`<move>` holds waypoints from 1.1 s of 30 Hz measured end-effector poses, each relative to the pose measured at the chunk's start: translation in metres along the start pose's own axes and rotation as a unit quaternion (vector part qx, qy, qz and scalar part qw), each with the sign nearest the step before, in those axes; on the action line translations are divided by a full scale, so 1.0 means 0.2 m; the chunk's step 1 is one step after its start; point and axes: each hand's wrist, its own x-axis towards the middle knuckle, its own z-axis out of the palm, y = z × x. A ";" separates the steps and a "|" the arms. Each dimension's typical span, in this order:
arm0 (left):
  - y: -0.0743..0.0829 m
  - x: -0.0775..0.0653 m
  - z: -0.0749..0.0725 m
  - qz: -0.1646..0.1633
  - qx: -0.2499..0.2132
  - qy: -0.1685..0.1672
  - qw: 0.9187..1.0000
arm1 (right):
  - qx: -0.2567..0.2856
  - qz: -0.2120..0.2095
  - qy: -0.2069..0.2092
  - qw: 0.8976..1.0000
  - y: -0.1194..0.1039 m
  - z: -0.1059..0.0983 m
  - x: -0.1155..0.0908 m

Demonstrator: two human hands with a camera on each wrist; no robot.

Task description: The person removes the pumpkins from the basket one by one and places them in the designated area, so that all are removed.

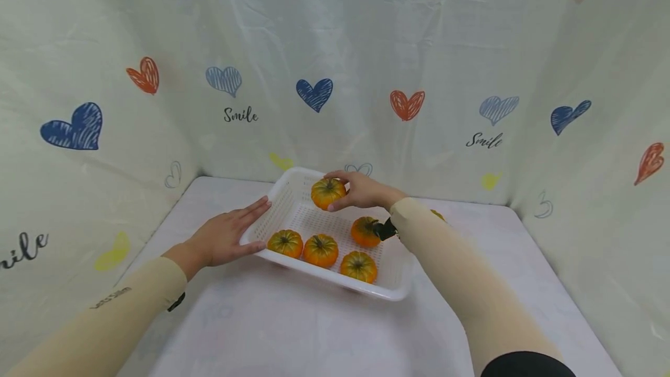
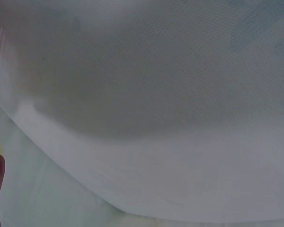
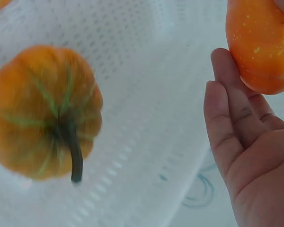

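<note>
My right hand (image 1: 366, 189) holds a small orange pumpkin (image 1: 327, 192) between thumb and fingers, at the far side of a white perforated plastic basket (image 1: 384, 294). In the right wrist view the fingers (image 3: 222, 109) curve round that pumpkin's side. My left hand (image 1: 225, 237) rests at the basket's left end, fingers stretched along the rim and thumb at the front corner. Three pumpkins (image 1: 321, 251) line the front side of the basket. Another pumpkin (image 1: 364, 231), with a dark stem, sits behind them near the right wrist.
One more pumpkin (image 1: 437, 214) shows past my right forearm, mostly hidden, to the right of the basket. The basket stands on a white-covered table (image 1: 293, 330). A pale curtain (image 1: 356, 39) printed with hearts surrounds the table at the back and sides.
</note>
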 end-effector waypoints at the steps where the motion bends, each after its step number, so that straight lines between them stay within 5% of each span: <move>1: 0.00 0.00 0.00 0.000 0.000 0.000 1.000 | 0.002 -0.004 0.002 1.000 0.00 -0.02 -0.02; 13: -0.01 -0.01 0.01 0.005 0.004 -0.002 1.000 | 0.038 -0.046 0.045 0.997 0.07 -0.20 -0.29; 33: 0.00 0.00 0.01 0.004 0.007 -0.007 1.000 | 0.057 -0.007 0.111 0.992 0.37 -0.28 -0.68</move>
